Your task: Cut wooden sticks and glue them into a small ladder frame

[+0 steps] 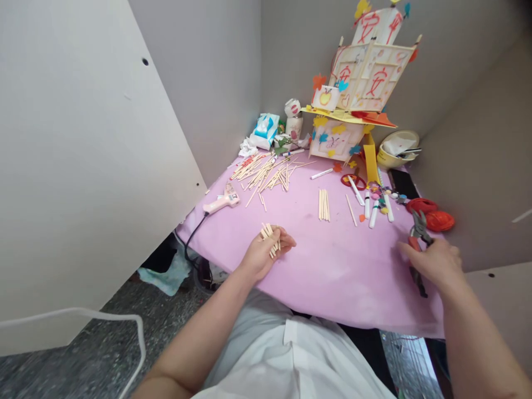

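At nine o'clock on the table [332, 271], we clasp a bunch of short sticks [266, 231] in our left hand [261, 252], thumb pressed over them, fingers curled inward. Toward three o'clock, our right hand [438, 261] grasps the pliers [417, 235], thumb across the handles, forearm slanting in from five. Beyond lie a stick row [324, 205] at twelve and the glue gun [223, 200] at ten.
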{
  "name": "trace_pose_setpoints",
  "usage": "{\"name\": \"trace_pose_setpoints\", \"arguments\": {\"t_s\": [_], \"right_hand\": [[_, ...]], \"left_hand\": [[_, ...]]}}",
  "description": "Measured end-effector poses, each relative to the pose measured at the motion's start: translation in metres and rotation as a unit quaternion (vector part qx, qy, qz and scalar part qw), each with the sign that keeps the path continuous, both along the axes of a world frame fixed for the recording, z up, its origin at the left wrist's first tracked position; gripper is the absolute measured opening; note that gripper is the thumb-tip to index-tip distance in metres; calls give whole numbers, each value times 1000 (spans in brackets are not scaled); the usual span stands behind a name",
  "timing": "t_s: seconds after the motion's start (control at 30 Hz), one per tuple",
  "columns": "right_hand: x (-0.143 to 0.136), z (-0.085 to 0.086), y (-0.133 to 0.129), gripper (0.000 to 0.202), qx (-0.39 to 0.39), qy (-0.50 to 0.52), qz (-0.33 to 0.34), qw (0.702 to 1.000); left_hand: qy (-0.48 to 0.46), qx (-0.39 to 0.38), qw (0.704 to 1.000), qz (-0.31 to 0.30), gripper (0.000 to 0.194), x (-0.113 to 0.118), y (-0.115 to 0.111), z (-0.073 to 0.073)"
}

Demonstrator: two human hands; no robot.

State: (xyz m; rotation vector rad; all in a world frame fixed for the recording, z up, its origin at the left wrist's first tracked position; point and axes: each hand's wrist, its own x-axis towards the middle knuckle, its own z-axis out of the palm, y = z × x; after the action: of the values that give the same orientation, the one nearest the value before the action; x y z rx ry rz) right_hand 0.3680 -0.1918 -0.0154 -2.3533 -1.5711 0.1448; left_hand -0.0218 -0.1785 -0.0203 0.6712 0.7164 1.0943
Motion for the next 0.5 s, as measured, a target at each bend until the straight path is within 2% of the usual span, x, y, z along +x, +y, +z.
{"name": "trace_pose_setpoints", "arguments": {"t_s": [0.1, 0.23, 0.3, 0.4, 0.47, 0.5], "right_hand": [[13, -8, -1, 87, -60, -27, -121, 991], [9, -13, 1, 95, -73, -13, -153, 985], [7, -16, 6, 96, -67, -4, -147, 987], [1, -16, 18, 90, 18, 2, -151, 988], [-13, -9, 24, 78, 138, 3, -135, 981], [-26, -1, 26, 70, 200, 11, -97, 975]], "left_hand": [[-7, -30, 999, -25, 21, 1, 2, 3], [19, -5, 1000, -21, 23, 3, 5, 1], [40, 16, 999, -6, 25, 4, 7, -2], [66, 67, 996, 14, 26, 7, 10, -7], [81, 109, 991, 16, 27, 9, 16, -7], [91, 132, 987, 14, 27, 11, 20, -7]]}}
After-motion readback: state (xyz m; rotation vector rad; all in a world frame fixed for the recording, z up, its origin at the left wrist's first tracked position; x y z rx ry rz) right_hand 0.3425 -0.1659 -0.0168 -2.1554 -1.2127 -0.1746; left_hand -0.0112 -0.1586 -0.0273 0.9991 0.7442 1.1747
